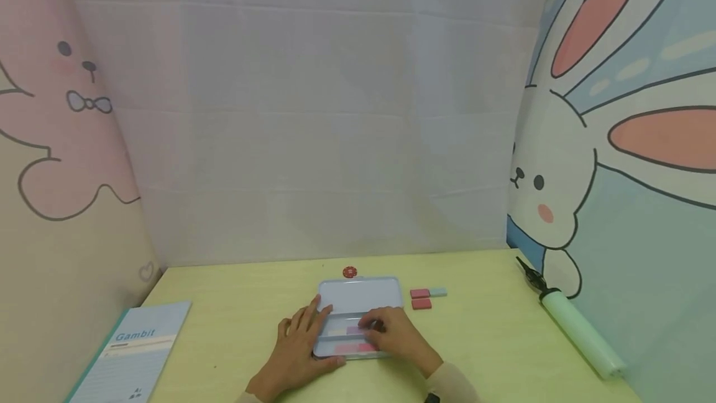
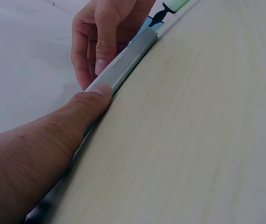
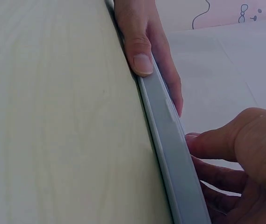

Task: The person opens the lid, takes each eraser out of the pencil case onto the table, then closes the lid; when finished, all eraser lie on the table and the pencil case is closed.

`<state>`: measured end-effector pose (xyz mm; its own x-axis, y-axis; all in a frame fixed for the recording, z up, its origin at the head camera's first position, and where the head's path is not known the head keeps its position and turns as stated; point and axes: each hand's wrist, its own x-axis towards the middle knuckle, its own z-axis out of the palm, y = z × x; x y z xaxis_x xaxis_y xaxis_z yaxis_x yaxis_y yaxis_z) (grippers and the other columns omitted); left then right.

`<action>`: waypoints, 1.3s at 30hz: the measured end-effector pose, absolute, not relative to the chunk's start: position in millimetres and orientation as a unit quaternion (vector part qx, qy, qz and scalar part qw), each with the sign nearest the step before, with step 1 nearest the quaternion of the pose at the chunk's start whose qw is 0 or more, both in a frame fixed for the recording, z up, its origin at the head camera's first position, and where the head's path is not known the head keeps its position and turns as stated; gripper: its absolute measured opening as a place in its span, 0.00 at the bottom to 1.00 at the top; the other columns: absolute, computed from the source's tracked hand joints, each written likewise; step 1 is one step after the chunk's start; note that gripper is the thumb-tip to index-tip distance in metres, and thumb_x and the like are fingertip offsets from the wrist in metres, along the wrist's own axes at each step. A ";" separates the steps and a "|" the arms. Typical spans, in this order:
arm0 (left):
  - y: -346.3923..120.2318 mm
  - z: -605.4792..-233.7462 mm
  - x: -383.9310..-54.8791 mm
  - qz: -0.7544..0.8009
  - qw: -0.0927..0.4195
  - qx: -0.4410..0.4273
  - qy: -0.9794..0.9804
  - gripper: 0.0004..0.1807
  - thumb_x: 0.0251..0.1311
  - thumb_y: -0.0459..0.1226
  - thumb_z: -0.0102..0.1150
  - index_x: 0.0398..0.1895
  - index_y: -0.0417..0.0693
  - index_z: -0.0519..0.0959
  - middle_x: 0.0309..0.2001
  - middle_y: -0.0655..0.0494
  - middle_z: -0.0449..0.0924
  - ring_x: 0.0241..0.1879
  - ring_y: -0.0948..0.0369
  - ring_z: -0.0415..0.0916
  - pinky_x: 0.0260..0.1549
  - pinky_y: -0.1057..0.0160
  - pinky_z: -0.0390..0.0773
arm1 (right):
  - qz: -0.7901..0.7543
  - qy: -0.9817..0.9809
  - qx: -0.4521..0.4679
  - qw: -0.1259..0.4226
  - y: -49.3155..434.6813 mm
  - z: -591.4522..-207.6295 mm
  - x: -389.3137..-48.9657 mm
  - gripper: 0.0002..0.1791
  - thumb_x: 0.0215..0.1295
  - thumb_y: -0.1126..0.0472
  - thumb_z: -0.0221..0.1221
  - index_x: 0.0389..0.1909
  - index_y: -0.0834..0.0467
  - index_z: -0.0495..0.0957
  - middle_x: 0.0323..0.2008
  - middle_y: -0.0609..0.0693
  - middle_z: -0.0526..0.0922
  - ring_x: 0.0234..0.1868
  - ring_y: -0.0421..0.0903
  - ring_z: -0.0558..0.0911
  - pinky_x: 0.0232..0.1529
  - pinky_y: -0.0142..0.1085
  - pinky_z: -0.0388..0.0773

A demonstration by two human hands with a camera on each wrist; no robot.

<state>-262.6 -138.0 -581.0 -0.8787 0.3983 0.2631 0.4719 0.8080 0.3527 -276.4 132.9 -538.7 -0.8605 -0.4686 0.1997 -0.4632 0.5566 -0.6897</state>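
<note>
A shallow pale case (image 1: 360, 295) lies with its lid folded back, two long compartments in its front half. A purple block (image 1: 354, 330) lies in the rear compartment; pink blocks (image 1: 347, 348) and a deeper pink block (image 1: 367, 347) lie in the front one. My left hand (image 1: 300, 344) rests along the case's left side, fingers spread, its thumb against the front wall (image 2: 128, 65). Over the compartments' right part is my right hand (image 1: 396, 333), fingers bent down beside the purple block. The case wall hides its fingertips in the right wrist view; I cannot tell whether it holds anything.
Right of the lid lie two red blocks (image 1: 421, 304) and a mint block (image 1: 438, 291). A red poker chip (image 1: 349, 272) is behind the case. At the left lies a "Gambit" notebook (image 1: 134, 350); a green hand pump (image 1: 582, 331) lies by the right wall.
</note>
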 end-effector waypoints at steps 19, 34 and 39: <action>-137.7 -578.4 -262.4 -0.218 0.072 -0.224 -0.947 0.58 0.57 0.78 0.60 0.84 0.56 0.63 0.87 0.45 0.52 0.78 0.42 0.61 0.64 0.35 0.61 | -0.414 0.882 -0.217 -0.052 126.5 -535.8 -269.2 0.10 0.67 0.72 0.65 0.42 0.56 0.90 0.39 0.48 0.87 0.39 0.35 0.80 0.44 0.30 0.80; -135.7 -579.4 -261.2 -0.218 0.073 -0.219 -0.948 0.58 0.55 0.78 0.61 0.83 0.57 0.64 0.87 0.46 0.54 0.77 0.44 0.61 0.62 0.36 0.61 | -0.459 0.874 -0.135 -0.082 177.3 -536.8 -271.7 0.14 0.68 0.76 0.61 0.42 0.55 0.88 0.41 0.49 0.91 0.38 0.35 0.82 0.42 0.30 0.80; -135.6 -577.9 -261.2 -0.214 0.069 -0.216 -0.950 0.58 0.56 0.78 0.61 0.84 0.57 0.63 0.87 0.46 0.53 0.78 0.43 0.61 0.63 0.35 0.61 | -0.473 0.868 -0.126 -0.087 196.0 -537.2 -274.6 0.12 0.70 0.75 0.60 0.44 0.57 0.87 0.45 0.54 0.92 0.38 0.41 0.88 0.44 0.29 0.82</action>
